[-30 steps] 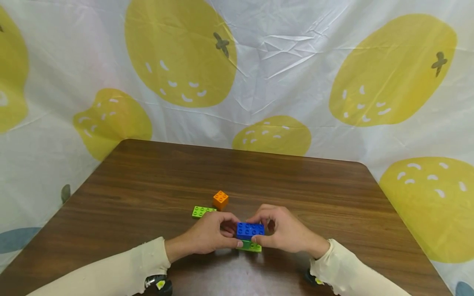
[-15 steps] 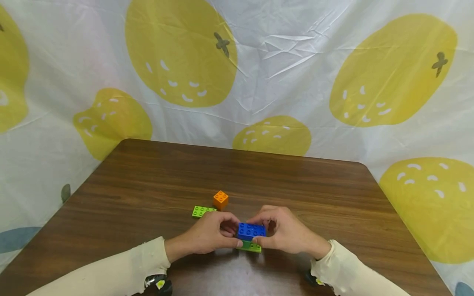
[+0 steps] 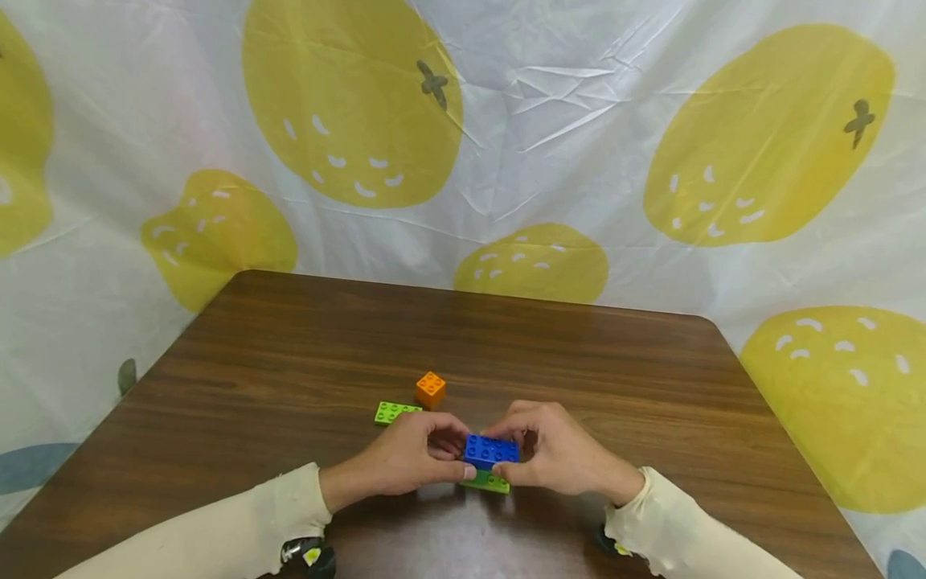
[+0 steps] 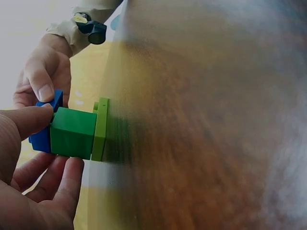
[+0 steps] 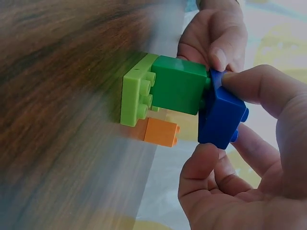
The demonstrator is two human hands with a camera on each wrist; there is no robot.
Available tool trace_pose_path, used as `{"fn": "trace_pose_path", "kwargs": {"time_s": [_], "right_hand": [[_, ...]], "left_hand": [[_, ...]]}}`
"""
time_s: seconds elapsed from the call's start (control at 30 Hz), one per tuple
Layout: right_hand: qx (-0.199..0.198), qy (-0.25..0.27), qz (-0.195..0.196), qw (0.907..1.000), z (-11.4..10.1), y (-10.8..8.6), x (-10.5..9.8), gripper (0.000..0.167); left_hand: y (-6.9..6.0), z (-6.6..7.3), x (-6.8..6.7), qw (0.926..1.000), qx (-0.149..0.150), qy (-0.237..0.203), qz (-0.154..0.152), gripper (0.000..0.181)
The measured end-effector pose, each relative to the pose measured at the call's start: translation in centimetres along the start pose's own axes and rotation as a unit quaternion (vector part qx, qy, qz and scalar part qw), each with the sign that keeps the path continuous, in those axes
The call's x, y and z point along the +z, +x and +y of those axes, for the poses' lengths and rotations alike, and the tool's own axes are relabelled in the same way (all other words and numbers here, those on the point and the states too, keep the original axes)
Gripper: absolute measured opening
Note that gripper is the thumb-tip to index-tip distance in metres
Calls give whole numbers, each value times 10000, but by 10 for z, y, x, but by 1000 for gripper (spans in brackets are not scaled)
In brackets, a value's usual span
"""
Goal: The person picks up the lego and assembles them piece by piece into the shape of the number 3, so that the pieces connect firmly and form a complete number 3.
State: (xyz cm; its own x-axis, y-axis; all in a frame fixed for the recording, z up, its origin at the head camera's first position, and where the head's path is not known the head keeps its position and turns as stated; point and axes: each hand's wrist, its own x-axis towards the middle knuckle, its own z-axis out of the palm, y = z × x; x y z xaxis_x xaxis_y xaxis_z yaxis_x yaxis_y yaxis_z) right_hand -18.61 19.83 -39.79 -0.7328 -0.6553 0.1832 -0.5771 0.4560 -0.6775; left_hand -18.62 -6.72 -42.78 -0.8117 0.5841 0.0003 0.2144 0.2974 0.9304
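Note:
In the right wrist view, my right hand (image 5: 273,158) pinches a blue eight-stud brick (image 5: 223,112) between thumb and fingers. That brick lies on top of a dark green brick (image 5: 177,86), slightly askew, a stud showing at the seam. The dark green brick stands on one end of a flat lime plate (image 5: 132,98), whose other studs are bare. My left hand (image 3: 408,457) holds the dark green brick from the left. In the left wrist view, its thumb (image 4: 36,120) lies at the seam with the blue brick.
Beyond my left hand on the brown table (image 3: 304,346) lies a second lime plate (image 3: 394,412), partly hidden by that hand. An orange four-stud brick (image 3: 430,390) stands just behind it. A fruit-printed curtain (image 3: 550,161) hangs past the table's far edge.
The blue brick has shifted very slightly to the right on the dark green brick since the earliest frame. Both hands keep nearly the same place.

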Motion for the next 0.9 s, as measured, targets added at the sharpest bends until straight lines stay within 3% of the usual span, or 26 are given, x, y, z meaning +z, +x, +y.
{"fn": "trace_pose_path", "kwargs": {"time_s": [0.23,0.9], "right_hand": [[-9,-153,70,9999,-3,0,2,35],[111,-75,-20,9999,0,2,1,34]], "left_hand": [[-2,2,0,9999,74,-130,-9,36],[2,-1,0,9998,198,51,-50,31]]}}
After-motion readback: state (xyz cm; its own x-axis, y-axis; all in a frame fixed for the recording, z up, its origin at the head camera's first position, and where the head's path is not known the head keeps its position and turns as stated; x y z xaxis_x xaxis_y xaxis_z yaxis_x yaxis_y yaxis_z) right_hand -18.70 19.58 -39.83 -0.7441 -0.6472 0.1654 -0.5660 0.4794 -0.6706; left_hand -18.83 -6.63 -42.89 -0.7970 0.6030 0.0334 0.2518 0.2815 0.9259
